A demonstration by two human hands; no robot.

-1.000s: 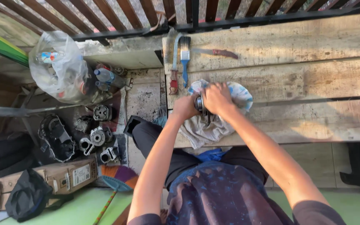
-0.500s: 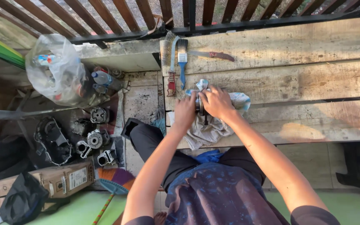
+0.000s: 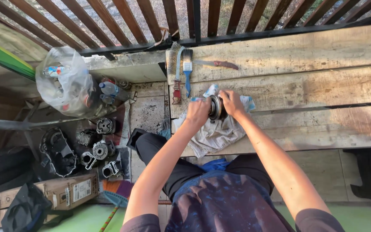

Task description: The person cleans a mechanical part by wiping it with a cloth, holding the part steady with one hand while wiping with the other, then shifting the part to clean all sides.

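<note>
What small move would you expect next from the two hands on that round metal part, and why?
Probably turning the round metal part a little between the hands to bring up another face. The left hand and right hand grip it from either side, just above the crumpled cloth on the wooden bench. The blue brush lies untouched beyond.

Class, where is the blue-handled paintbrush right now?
The blue-handled paintbrush lies on the wooden bench, above the left hand, between the red-handled tool and the knife.

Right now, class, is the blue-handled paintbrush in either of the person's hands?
No: the blue-handled paintbrush lies untouched on the wooden bench, while the left hand and right hand grip a round metal part.
</note>
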